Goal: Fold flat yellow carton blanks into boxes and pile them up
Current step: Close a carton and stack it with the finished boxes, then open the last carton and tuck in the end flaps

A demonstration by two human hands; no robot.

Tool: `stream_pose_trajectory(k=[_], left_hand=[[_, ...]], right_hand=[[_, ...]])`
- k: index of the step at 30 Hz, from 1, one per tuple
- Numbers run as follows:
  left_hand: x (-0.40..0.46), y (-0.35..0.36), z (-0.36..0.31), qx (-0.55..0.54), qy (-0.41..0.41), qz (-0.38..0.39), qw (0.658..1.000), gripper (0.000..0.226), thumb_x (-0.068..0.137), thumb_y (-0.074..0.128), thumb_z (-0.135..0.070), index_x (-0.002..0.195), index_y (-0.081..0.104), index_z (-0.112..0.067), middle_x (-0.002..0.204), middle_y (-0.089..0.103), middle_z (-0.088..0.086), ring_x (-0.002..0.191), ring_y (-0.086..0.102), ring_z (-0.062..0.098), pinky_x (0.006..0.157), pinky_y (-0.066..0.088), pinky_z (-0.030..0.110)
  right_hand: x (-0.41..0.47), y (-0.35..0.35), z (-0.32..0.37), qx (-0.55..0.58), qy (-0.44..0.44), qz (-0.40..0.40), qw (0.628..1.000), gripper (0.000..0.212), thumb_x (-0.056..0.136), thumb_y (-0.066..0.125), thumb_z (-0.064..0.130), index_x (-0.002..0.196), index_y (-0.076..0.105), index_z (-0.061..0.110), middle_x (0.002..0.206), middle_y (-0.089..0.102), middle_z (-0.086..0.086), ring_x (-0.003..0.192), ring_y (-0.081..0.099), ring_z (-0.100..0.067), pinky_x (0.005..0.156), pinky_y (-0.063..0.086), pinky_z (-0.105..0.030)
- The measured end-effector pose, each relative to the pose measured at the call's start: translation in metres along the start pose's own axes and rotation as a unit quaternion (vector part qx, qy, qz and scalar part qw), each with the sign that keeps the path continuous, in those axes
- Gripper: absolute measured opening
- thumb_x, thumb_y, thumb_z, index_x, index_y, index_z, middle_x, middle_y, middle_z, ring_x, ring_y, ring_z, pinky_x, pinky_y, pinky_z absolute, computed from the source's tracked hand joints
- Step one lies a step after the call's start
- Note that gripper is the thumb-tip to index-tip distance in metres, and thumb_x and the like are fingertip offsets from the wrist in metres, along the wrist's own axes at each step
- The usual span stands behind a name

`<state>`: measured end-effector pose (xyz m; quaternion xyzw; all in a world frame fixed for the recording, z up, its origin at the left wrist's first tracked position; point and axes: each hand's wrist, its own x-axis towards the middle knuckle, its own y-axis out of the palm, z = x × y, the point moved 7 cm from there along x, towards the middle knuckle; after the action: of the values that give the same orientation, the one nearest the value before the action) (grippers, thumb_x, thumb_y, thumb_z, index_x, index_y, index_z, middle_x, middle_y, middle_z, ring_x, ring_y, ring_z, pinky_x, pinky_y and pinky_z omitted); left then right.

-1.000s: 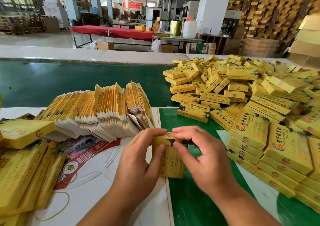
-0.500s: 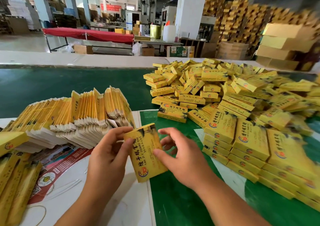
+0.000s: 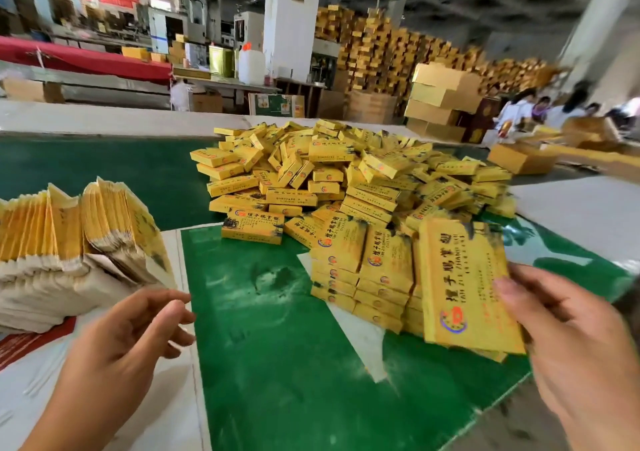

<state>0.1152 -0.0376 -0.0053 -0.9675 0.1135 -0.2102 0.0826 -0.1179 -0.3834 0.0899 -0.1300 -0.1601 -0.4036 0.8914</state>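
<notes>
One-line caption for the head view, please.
Right hand holds a folded yellow box over the neat stack; left hand empty.

Folded box (image 3: 467, 284): printed yellow cardboard, slight sheen.
Flat blanks (image 3: 69, 239), left of the green mat (image 3: 277, 364): yellow card faces, raw off-white paper edges.
Green mat: smooth, glossy plastic-looking sheet, scuffed pale in patches.
Shipping cartons (image 3: 440, 101), beyond the mat: matt brown corrugated cardboard.

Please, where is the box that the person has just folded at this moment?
In the head view the folded box is at the lower right, held by the right hand just over the neat stacks of finished boxes on the green mat.
</notes>
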Motion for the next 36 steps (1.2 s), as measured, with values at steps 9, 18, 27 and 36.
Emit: stream_pose_trajectory(k=[9, 18, 27, 36], left_hand=[[0.001, 0.023, 0.021, -0.011, -0.106, 0.095, 0.99, 0.014, 0.095, 0.05, 0.002, 0.093, 0.064, 0.002, 0.084, 0.065, 0.023, 0.069, 0.065, 0.02, 0.049, 0.051, 0.018], [0.009, 0.038, 0.04, -0.01, -0.194, 0.082, 0.978, 0.034, 0.103, 0.029, 0.001, 0.085, 0.053, -0.015, 0.039, 0.056, -0.013, 0.032, 0.051, 0.006, 0.031, 0.037, 0.014], [0.002, 0.003, 0.039, 0.08, -0.099, 0.088, 0.988, 0.033, 0.087, 0.056, -0.053, 0.103, 0.069, -0.027, 0.084, 0.072, -0.002, 0.064, 0.07, 0.02, 0.049, 0.058, 0.029], [-0.004, -0.004, -0.002, 0.068, -0.078, -0.03, 0.994, 0.023, 0.081, 0.057, -0.052, 0.085, 0.071, -0.034, 0.073, 0.073, -0.005, 0.055, 0.067, 0.01, 0.042, 0.052, 0.022]], right_hand=[[0.062, -0.141, -0.136, -0.081, 0.195, -0.202, 0.956, 0.017, 0.085, 0.075, 0.026, 0.074, 0.071, 0.014, 0.056, 0.071, 0.007, 0.052, 0.064, -0.016, 0.054, 0.044, -0.027], [0.071, -0.1, -0.161, -0.139, 0.247, -0.109, 0.953, 0.017, 0.085, 0.075, 0.032, 0.083, 0.073, 0.015, 0.065, 0.074, 0.0, 0.058, 0.066, -0.02, 0.042, 0.048, -0.023], [0.075, -0.094, -0.122, -0.286, 0.128, -0.11, 0.943, 0.024, 0.088, 0.068, 0.043, 0.084, 0.071, 0.019, 0.074, 0.069, 0.004, 0.068, 0.063, -0.019, 0.056, 0.045, -0.027], [0.046, 0.104, -0.002, -0.209, -0.178, 0.099, 0.957, 0.018, 0.088, 0.061, 0.033, 0.095, 0.072, 0.021, 0.079, 0.067, 0.012, 0.073, 0.061, -0.006, 0.055, 0.051, -0.015]])
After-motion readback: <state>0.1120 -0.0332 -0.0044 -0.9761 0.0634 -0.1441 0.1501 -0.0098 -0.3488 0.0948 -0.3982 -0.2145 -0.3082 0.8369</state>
